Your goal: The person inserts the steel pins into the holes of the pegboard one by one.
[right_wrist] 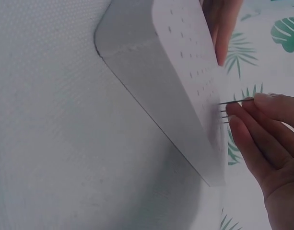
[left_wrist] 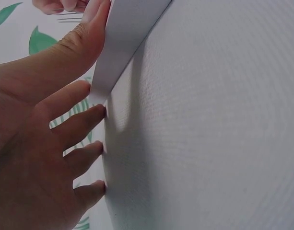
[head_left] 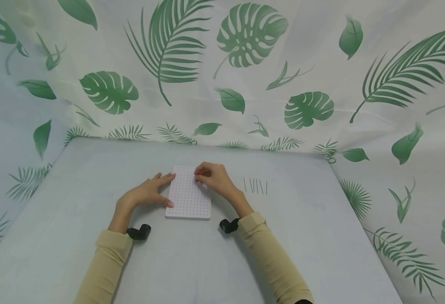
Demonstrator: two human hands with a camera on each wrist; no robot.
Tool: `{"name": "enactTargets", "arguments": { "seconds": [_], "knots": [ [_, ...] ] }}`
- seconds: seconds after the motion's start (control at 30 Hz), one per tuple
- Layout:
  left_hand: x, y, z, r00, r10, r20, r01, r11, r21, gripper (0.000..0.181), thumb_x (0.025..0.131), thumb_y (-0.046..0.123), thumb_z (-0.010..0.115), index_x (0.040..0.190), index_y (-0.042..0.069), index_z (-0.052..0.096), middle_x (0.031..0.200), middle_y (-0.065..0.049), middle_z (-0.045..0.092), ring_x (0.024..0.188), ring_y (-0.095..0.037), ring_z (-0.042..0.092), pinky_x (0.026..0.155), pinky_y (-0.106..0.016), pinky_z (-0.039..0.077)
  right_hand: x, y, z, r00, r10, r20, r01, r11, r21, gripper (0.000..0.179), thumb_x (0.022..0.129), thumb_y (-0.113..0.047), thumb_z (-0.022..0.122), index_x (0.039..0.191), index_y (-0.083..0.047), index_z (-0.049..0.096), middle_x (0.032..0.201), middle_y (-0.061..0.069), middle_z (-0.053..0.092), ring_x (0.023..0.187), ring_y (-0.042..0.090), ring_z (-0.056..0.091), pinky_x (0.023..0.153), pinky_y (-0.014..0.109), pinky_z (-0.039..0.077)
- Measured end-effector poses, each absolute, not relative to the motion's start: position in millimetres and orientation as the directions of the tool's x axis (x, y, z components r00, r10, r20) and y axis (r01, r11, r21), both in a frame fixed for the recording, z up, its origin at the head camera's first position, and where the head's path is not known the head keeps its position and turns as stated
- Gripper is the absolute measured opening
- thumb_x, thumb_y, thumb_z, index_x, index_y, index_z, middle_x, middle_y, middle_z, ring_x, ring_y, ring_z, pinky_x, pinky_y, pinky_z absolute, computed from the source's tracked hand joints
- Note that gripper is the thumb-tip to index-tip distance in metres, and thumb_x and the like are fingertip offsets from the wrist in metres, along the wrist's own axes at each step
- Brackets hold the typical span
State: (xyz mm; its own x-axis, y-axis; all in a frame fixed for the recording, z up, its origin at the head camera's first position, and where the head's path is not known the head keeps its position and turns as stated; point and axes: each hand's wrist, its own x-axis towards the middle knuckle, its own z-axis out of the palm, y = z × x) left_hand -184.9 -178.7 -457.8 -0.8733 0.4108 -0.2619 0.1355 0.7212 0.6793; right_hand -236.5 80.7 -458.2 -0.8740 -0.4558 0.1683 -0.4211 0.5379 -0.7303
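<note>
A white board (head_left: 188, 198) with rows of small holes lies flat on the table. My left hand (head_left: 150, 191) spreads its fingers at the board's left side, thumb and index finger touching its edge. In the left wrist view, the other fingertips (left_wrist: 99, 111) reach down to the tabletop. Over the board's upper right part, my right hand (head_left: 215, 177) pinches a thin dark pin (right_wrist: 235, 101) between thumb and fingers, its tip at the holed face. Several similar pins (right_wrist: 224, 117) stand up from the board just beside it, partly hidden by the fingers.
Several thin dark pins (head_left: 256, 185) lie in a row on the table (head_left: 302, 236), right of the board. A leaf-patterned cloth (head_left: 260, 84) hangs behind the table and along its sides. Small black wrist devices (head_left: 140, 232) sit at both cuffs.
</note>
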Motion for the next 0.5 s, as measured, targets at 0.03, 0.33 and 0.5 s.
{"name": "enactTargets", "arguments": {
  "seconds": [0.03,0.33,0.5],
  "knots": [
    [-185.6,-178.9,-458.3,-0.874,0.411,-0.261,0.138,0.723,0.677,0.100,0.083,0.036,0.085,0.162,0.008,0.031,0.169,-0.020,0.022,0.156,-0.050,0.006,0.125,-0.068,0.002,-236.7,80.3,-458.0,-0.870,-0.463,0.167,-0.425,0.536,-0.729,0.009,0.092,-0.006,0.076,0.100,-0.008,0.073,0.096,0.006,0.077,0.088,0.016,0.074,0.080,0.024,0.062],
    [-186.1,-178.2,-455.0,-0.872,0.407,-0.272,0.127,0.724,0.678,0.100,0.082,0.034,0.085,0.162,0.008,0.030,0.169,-0.020,0.021,0.157,-0.050,0.004,0.125,-0.067,0.001,-235.8,79.8,-458.8,-0.869,-0.473,0.145,-0.429,0.574,-0.697,0.008,0.092,-0.007,0.076,0.100,-0.009,0.074,0.098,0.005,0.077,0.091,0.016,0.074,0.085,0.027,0.061],
    [-186.0,-178.9,-455.6,-0.870,0.411,-0.273,0.133,0.728,0.673,0.102,0.081,0.034,0.086,0.162,0.006,0.030,0.169,-0.021,0.021,0.156,-0.051,0.005,0.125,-0.068,0.001,-234.5,80.3,-460.6,-0.876,-0.463,0.138,-0.421,0.591,-0.688,0.009,0.092,-0.007,0.076,0.100,-0.010,0.074,0.099,0.005,0.077,0.092,0.016,0.073,0.086,0.027,0.061]
  ]
}}
